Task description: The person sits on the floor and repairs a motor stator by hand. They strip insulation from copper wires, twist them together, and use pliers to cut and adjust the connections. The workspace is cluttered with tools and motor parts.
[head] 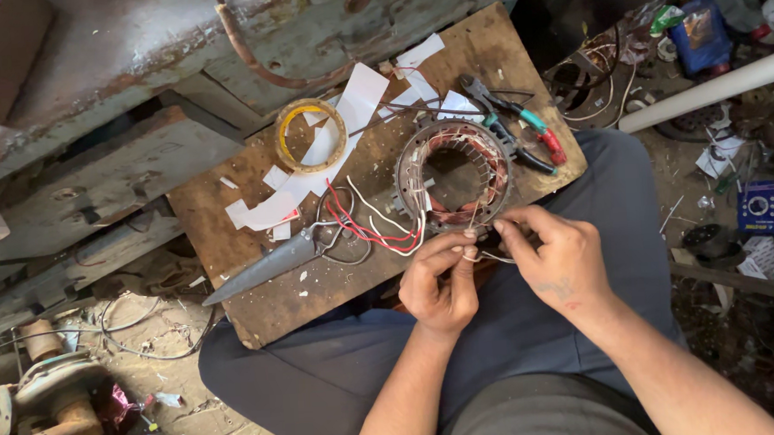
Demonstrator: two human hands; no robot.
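Note:
A round motor stator (pixel 454 177) with copper windings lies on a worn wooden board (pixel 259 295) across my lap. Red and white lead wires (pixel 379 231) trail from it to the left. My left hand (pixel 439 285) pinches a thin white wire (pixel 495 258) at the stator's near rim. My right hand (pixel 552 257) meets it there, fingertips closed on the same wire end. Both hands sit just below the stator, touching each other at the fingertips.
On the board lie grey scissors (pixel 270 263), a roll of yellowish tape (pixel 310 135), white paper strips (pixel 346 114) and pliers with red and green handles (pixel 524 131). A white pipe (pixel 716 90) crosses at right. Clutter, boxes and motor parts cover the floor around.

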